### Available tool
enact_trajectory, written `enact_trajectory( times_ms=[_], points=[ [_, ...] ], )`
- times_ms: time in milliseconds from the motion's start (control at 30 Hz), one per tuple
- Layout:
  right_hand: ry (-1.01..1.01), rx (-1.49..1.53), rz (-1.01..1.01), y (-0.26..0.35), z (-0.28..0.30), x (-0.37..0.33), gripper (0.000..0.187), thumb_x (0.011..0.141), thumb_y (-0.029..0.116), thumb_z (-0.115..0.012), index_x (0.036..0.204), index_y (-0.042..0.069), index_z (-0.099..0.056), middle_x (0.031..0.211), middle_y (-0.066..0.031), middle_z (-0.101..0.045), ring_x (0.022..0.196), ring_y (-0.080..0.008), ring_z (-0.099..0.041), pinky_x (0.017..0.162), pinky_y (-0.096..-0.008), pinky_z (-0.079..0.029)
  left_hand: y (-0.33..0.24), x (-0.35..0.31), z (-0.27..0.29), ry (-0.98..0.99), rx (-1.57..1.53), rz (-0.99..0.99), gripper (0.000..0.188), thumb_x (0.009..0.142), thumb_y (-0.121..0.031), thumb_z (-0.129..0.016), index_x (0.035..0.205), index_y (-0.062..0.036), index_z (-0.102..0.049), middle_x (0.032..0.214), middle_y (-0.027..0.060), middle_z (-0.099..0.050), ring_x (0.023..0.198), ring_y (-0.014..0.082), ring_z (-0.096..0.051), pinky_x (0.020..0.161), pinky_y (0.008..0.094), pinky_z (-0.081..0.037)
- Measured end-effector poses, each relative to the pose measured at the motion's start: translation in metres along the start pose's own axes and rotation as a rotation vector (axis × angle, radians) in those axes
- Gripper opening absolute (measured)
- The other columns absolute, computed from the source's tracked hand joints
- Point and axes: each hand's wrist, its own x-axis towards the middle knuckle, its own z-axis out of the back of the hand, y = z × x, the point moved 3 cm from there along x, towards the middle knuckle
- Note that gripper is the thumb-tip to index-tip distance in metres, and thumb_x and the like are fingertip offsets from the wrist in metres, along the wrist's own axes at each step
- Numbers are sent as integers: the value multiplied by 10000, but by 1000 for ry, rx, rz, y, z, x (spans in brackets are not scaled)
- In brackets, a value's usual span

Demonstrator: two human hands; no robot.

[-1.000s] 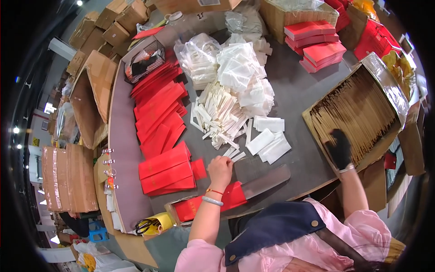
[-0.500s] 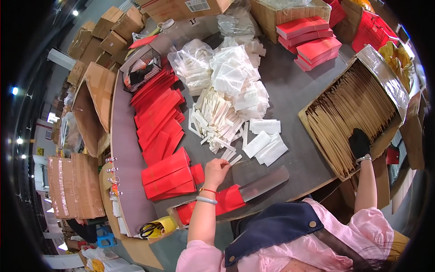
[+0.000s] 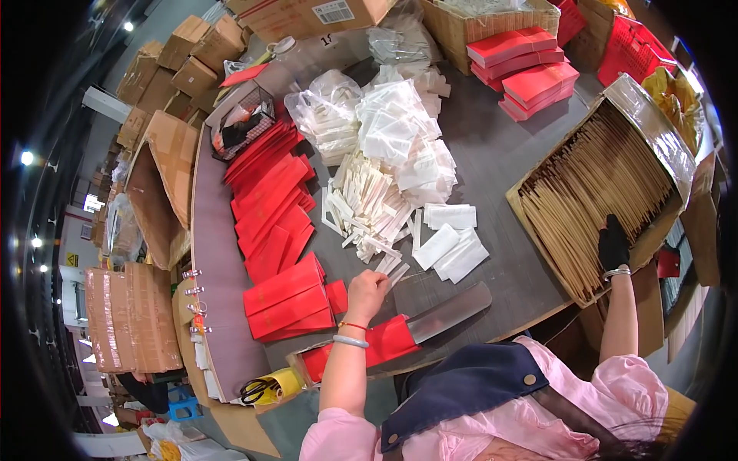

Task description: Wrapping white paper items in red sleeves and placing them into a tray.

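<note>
My left hand (image 3: 367, 295), bare, with a red string and a pale bangle at the wrist, is pinched on a white paper strip (image 3: 397, 274) at the near edge of a heap of white strips (image 3: 367, 203). Below it lies a red paper sleeve (image 3: 390, 339) with a clear grey plastic blade-like piece (image 3: 452, 313) sticking out. My right hand (image 3: 613, 246), in a black glove, rests on thin brown sticks (image 3: 592, 192) packed in an open cardboard box (image 3: 530, 230). One gloved finger is stretched out; the others are partly hidden.
Red envelopes (image 3: 269, 207) lie fanned along the table's left side, with more red ones (image 3: 288, 301) nearer. White packets (image 3: 453, 250) and a larger white pile (image 3: 400, 123) are mid-table. Red stacks (image 3: 530, 77) stand at the back. Yellow-wrapped scissors (image 3: 265, 388) lie at the front-left corner.
My right hand has shifted slightly on the sticks, one finger now stretched farther out. My left hand stays nearly in place, with the strip at its fingertips turned a little.
</note>
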Motion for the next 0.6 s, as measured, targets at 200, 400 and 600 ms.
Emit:
enact_trajectory(
  times_ms=[200, 400, 600],
  points=[
    [-126, 51, -134, 27, 26, -9, 346, 935, 160, -481, 1239, -2, -516, 1197, -251, -592, 1099, -382, -582, 912, -419, -452, -54, 16, -24, -170, -46, -69, 141, 788, -143, -693, 878, -51, -635, 885, 133, -603, 865, 343, -580, 749, 435, -477],
    [-83, 938, 131, 108, 20, -55, 155, 997, 135, -486, 1097, 29, -542, 920, -50, -571, 835, -128, -553, 756, -268, -490, -63, 29, -46, -234, 57, -85, 362, 722, -164, -776, 1017, -51, -598, 979, 116, -563, 913, 320, -541, 794, 421, -450],
    [247, 1014, 169, 200, 13, -99, 56, 956, 35, -480, 983, 37, -529, 810, -22, -514, 765, -117, -501, 722, -272, -438, -65, 28, -49, -262, -76, -58, 370, 720, -153, -784, 1029, -59, -602, 865, 112, -583, 760, 280, -590, 681, 381, -484]
  ],
)
